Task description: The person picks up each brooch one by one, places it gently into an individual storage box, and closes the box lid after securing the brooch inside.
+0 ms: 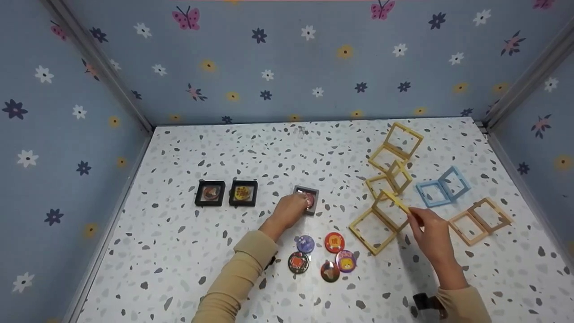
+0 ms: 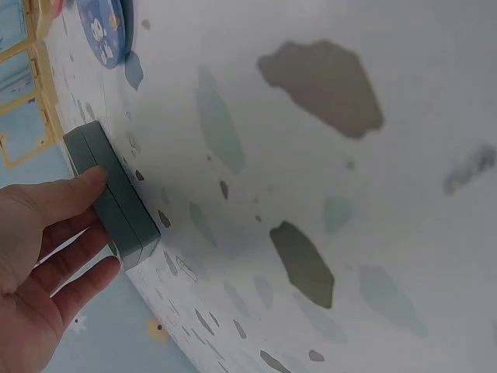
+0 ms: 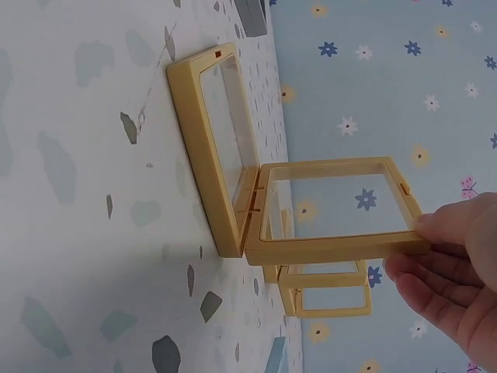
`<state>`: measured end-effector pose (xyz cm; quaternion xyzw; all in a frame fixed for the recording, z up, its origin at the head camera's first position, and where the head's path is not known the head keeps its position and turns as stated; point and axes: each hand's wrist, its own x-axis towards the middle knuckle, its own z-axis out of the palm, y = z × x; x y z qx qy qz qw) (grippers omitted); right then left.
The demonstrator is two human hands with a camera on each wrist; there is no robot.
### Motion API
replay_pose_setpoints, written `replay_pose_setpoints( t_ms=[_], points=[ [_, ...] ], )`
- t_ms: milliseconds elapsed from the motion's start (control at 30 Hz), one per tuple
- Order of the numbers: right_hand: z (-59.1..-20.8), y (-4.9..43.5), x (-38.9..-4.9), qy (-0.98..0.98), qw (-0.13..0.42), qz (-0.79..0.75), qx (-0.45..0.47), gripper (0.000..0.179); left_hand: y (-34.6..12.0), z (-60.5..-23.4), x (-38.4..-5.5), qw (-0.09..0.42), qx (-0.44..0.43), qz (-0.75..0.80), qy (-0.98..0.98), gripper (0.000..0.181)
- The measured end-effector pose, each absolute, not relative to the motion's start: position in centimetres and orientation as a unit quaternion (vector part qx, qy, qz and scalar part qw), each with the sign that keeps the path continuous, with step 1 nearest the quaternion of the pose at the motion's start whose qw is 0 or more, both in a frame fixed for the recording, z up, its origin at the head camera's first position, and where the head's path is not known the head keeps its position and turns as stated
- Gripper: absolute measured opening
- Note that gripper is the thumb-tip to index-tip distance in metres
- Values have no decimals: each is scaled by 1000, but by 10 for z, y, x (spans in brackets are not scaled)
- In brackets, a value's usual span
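Note:
My left hand [image 1: 290, 210] grips a small dark grey display case [image 1: 312, 207] lying on the table, with a reddish round badge [image 1: 309, 200] inside. In the left wrist view this grey case [image 2: 116, 198] looks closed, thumb on one side and fingers on the other. My right hand [image 1: 431, 234] pinches the raised half of a yellow hinged display frame [image 1: 365, 233] between thumb and fingers. The yellow frame [image 3: 203, 155] stands unfolded, its other half resting on the table, clear film in both halves. Several round badges, among them a red one [image 1: 334, 242] and a purple one [image 1: 306, 244], lie between my hands.
Two black cases [image 1: 210, 204] holding badges sit at the left. Behind and right of the held frame stand unfolded frames: a large yellow one [image 1: 415, 134], a small yellow one [image 1: 372, 181], a blue one [image 1: 434, 205] and a peach one [image 1: 471, 242]. Flowered walls [image 1: 287, 63] enclose the table.

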<state>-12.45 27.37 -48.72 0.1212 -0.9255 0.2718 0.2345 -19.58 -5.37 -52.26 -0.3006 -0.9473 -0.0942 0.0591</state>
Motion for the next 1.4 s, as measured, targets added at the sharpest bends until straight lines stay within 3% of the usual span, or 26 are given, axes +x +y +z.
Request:
replay_pose_setpoints(
  t_ms=[533, 1400],
  points=[
    [-492, 254, -127, -907, 260, 296, 151, 18, -78, -522, -203, 51, -254, -83, -962, 12],
    [-492, 236, -125, -914, 233, 310, 124, 14, -109, -525, -206, 71, -227, -89, -967, 10]
  ],
)
